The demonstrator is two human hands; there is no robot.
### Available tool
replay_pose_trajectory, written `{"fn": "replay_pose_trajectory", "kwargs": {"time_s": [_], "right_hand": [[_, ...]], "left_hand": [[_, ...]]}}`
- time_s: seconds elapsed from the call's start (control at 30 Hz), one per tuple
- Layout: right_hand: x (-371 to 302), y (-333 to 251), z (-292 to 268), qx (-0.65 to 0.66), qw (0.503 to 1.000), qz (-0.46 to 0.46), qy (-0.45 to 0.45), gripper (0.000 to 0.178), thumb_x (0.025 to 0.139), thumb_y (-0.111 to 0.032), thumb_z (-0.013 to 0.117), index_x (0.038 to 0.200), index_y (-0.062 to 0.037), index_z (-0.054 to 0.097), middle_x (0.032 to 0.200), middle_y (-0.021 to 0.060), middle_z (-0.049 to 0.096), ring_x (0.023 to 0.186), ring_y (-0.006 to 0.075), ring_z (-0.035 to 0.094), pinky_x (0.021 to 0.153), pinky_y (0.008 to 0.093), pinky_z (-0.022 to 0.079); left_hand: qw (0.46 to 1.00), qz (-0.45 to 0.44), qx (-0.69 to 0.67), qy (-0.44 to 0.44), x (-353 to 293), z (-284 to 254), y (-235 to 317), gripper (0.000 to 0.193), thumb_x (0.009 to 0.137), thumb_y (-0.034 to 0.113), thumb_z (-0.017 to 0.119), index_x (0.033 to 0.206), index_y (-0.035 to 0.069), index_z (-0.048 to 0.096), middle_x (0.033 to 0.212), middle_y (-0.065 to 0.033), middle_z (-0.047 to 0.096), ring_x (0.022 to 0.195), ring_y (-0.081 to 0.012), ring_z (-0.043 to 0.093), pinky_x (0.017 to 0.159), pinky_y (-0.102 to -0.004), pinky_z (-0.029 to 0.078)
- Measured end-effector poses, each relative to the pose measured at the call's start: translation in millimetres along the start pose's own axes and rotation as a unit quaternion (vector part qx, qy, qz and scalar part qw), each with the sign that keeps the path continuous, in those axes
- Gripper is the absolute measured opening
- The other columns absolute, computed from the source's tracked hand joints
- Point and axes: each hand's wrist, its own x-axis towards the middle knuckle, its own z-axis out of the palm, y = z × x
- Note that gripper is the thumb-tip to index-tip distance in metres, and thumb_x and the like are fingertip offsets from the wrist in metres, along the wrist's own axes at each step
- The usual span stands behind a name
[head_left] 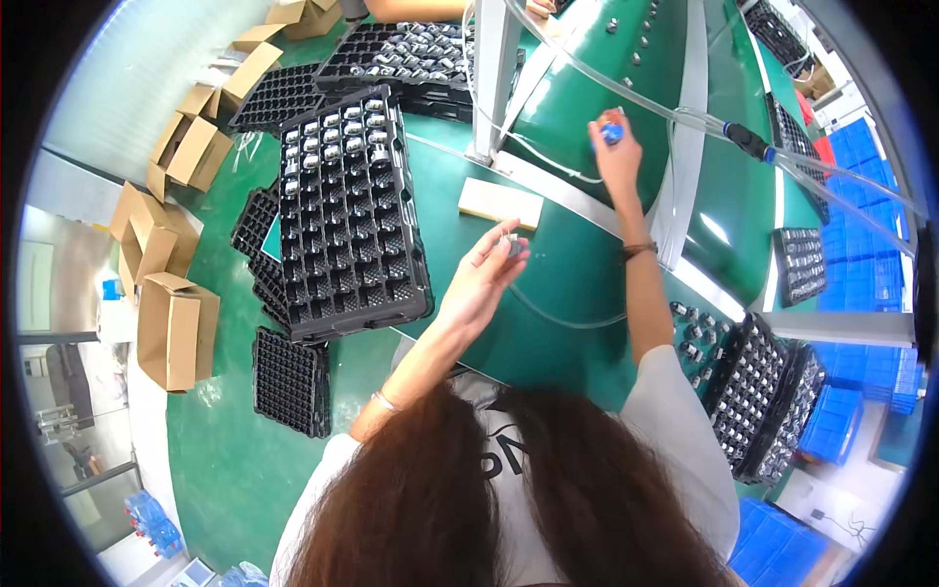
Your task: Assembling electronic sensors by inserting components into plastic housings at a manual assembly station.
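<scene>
My left hand (486, 272) is closed around a small silver metal part with thin wire-like tips (510, 243), held above the green worktable (567, 284). Farther right and forward, my right hand (618, 157) grips a small blue and orange object (612, 130) whose exact kind I cannot make out. It is over the green conveyor belt (562, 103). A pale rectangular block (501, 203) lies on the table just beyond my left hand. To the left, a black compartment tray (352, 230) is tilted, with silver parts in its far rows.
More black trays (416, 59) with silver parts stand at the far left, beside another person's arm (421, 10). Cardboard boxes (176, 333) line the left. A metal post (496, 78) and clear hoses (626, 73) cross ahead. Part-filled trays (748, 382) and blue bins (846, 264) are at right.
</scene>
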Motion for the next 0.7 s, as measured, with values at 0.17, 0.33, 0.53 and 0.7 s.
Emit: {"fn": "replay_pose_trajectory", "kwargs": {"time_s": [0.17, 0.33, 0.53, 0.7], "right_hand": [[18, 37, -4, -0.073, 0.997, 0.024, 0.03, 0.036, 0.079, -0.036, 0.066, 0.1, -0.0086, 0.057, 0.08, 0.0166, 0.065, 0.076, 0.0357, 0.064, 0.069, 0.0422, 0.049], [18, 27, -7, -0.093, 0.995, 0.013, 0.036, 0.034, 0.079, -0.034, 0.066, 0.101, -0.0091, 0.057, 0.08, 0.0156, 0.064, 0.075, 0.0359, 0.062, 0.069, 0.0422, 0.048], [-41, -55, -19, 0.29, 0.941, 0.149, -0.092, 0.021, 0.087, -0.02, 0.062, 0.098, -0.0016, 0.059, 0.086, -0.0008, 0.06, 0.074, 0.0057, 0.055, 0.065, 0.0214, 0.044], [-105, -100, -16, 0.377, 0.88, 0.098, -0.271, 0.016, 0.088, -0.007, 0.052, 0.103, -0.0029, 0.056, 0.092, 0.0011, 0.057, 0.083, 0.0082, 0.053, 0.074, 0.0231, 0.042]], "left_hand": [[0.999, 0.04, 0.013, 0.027, 19, -5, -14, 0.03, 0.094, 0.017, 0.05, 0.121, 0.001, 0.049, 0.107, -0.0076, 0.059, 0.097, -0.012, 0.055, 0.086, -0.0223, 0.042], [0.998, 0.047, 0.025, 0.037, 38, -18, -24, 0.03, 0.093, 0.017, 0.053, 0.118, 0.0, 0.052, 0.108, -0.0061, 0.06, 0.094, -0.0101, 0.057, 0.083, -0.0201, 0.044], [0.992, 0.105, 0.049, 0.051, 41, -12, -18, 0.031, 0.092, 0.015, 0.055, 0.119, -0.001, 0.055, 0.106, -0.0035, 0.06, 0.093, -0.0079, 0.055, 0.083, -0.0204, 0.043], [0.987, 0.127, 0.085, 0.043, 38, -13, -15, 0.032, 0.09, 0.013, 0.058, 0.118, -0.002, 0.057, 0.108, -0.0054, 0.061, 0.096, -0.0093, 0.054, 0.088, -0.0232, 0.041]]}}
